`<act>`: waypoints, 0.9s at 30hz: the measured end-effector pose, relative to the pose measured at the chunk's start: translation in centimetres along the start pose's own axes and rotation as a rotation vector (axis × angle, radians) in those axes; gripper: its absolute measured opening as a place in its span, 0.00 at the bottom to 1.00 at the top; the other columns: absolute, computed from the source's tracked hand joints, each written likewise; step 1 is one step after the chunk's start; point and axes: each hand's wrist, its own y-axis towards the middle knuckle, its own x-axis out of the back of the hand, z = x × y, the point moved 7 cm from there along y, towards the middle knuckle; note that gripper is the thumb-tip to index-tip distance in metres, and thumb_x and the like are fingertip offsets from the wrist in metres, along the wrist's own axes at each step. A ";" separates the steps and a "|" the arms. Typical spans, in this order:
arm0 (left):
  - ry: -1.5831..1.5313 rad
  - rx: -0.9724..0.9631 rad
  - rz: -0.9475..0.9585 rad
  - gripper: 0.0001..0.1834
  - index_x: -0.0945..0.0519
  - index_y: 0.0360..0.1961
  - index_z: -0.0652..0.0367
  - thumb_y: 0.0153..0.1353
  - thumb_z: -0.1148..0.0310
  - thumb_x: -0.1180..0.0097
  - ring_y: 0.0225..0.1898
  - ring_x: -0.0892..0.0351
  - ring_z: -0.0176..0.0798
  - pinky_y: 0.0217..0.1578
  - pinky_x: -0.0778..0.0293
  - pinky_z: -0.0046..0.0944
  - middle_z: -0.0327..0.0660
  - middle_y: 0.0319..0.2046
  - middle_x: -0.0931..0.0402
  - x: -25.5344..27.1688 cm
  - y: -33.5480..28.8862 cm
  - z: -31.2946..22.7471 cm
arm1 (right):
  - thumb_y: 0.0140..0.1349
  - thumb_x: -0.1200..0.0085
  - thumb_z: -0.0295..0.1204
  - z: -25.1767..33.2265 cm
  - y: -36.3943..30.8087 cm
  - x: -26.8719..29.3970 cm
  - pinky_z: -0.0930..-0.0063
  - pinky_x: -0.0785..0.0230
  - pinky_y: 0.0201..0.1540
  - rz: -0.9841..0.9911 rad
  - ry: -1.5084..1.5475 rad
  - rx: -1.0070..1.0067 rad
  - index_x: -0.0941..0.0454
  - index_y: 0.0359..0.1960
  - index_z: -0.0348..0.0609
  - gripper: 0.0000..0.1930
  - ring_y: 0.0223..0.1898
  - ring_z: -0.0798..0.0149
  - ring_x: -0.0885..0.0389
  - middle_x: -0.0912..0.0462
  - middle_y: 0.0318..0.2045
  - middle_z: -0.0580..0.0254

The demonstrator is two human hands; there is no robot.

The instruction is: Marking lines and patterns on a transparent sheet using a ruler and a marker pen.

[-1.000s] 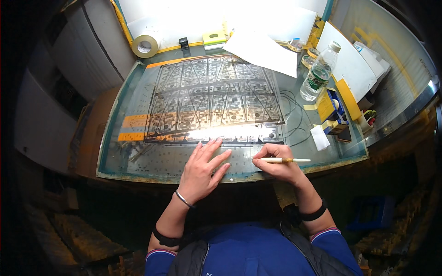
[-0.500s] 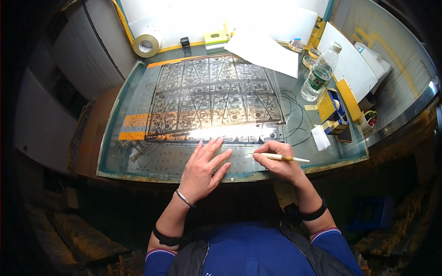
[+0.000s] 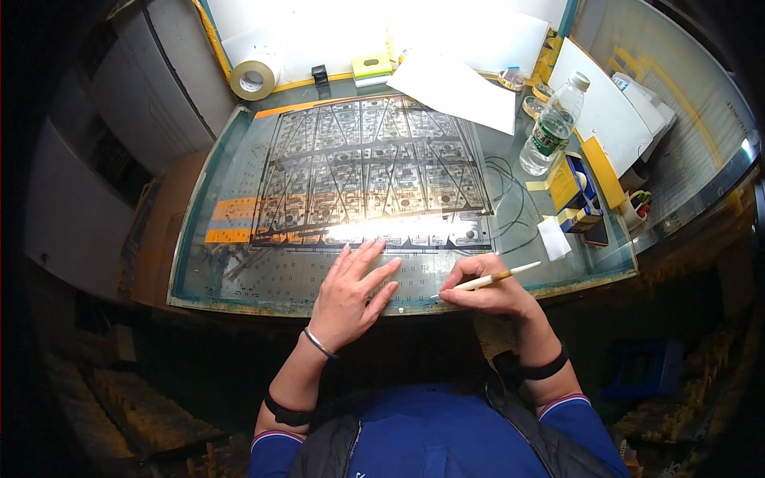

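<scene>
A clear film sheet with a dark circuit-like pattern [image 3: 374,171] lies on the glass-topped table [image 3: 195,263]. My left hand [image 3: 348,293] rests flat near its lower edge, fingers spread, with nothing in it. To the right, my right hand [image 3: 492,293] pinches a slim cream pen-shaped tool with a brown band [image 3: 496,277]. Its thin tip points left, down at the glass near the table's front edge. Whether that tip is a blade or a brush is too small to tell. Small dark marks show on the strip of surface between the hands.
On the right stand a clear water bottle [image 3: 550,131], a yellow and blue tape dispenser [image 3: 575,191] and a folded white tissue [image 3: 554,238]. Along the back are a tape roll [image 3: 253,79], a yellow-green block [image 3: 372,65] and a white paper sheet [image 3: 462,89].
My right hand has moved slightly down toward the table's front edge, and the pen-shaped tool now tilts with its rear end higher. My left hand stays in place.
</scene>
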 end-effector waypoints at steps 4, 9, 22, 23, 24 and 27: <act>-0.009 -0.002 -0.004 0.20 0.20 0.58 0.51 0.67 0.60 0.44 0.69 0.36 0.49 0.70 0.45 0.52 0.48 0.65 0.31 -0.1 0.1 0.1 | 0.70 0.44 0.35 -0.8 0.2 0.9 0.79 0.25 0.38 -0.185 0.444 -0.145 0.20 0.43 0.39 0.11 0.34 0.74 0.18 0.13 0.34 0.64; 0.001 -0.016 -0.012 0.20 0.22 0.59 0.52 0.67 0.60 0.44 0.69 0.36 0.49 0.70 0.45 0.52 0.48 0.65 0.31 -0.1 0.0 0.0 | 0.75 0.54 0.36 1.7 0.8 2.2 0.65 0.29 0.59 -0.486 -0.075 0.254 0.27 0.49 0.40 0.12 0.55 0.61 0.20 0.18 0.53 0.53; 0.015 -0.010 -0.020 0.24 0.27 0.62 0.58 0.68 0.59 0.45 0.69 0.36 0.49 0.70 0.45 0.52 0.48 0.66 0.32 -0.3 -0.2 0.4 | 0.78 0.63 0.42 0.3 -0.6 1.7 0.70 0.23 0.43 -0.290 0.410 0.108 0.28 0.40 0.36 0.20 0.36 0.62 0.15 0.14 0.34 0.50; 0.012 -0.012 -0.022 0.24 0.27 0.62 0.58 0.67 0.59 0.45 0.69 0.36 0.49 0.70 0.45 0.52 0.48 0.66 0.32 -0.3 -0.2 0.4 | 0.78 0.62 0.41 0.7 -0.5 1.9 0.71 0.24 0.44 -0.384 0.349 0.142 0.27 0.41 0.35 0.19 0.42 0.62 0.15 0.13 0.36 0.50; 0.008 -0.013 -0.024 0.24 0.26 0.61 0.58 0.67 0.59 0.45 0.69 0.36 0.49 0.70 0.45 0.52 0.48 0.66 0.32 -0.4 -0.1 0.4 | 0.77 0.59 0.39 1.2 -0.4 1.7 0.67 0.30 0.55 -0.399 0.301 0.138 0.28 0.45 0.36 0.16 0.53 0.63 0.19 0.13 0.42 0.50; 0.015 -0.009 -0.029 0.24 0.26 0.61 0.58 0.67 0.60 0.44 0.69 0.36 0.49 0.70 0.45 0.52 0.48 0.66 0.32 -0.3 -0.2 0.4 | 0.76 0.55 0.37 1.8 0.3 0.6 0.69 0.29 0.55 -0.413 -0.026 0.142 0.27 0.47 0.38 0.13 0.54 0.61 0.19 0.14 0.45 0.50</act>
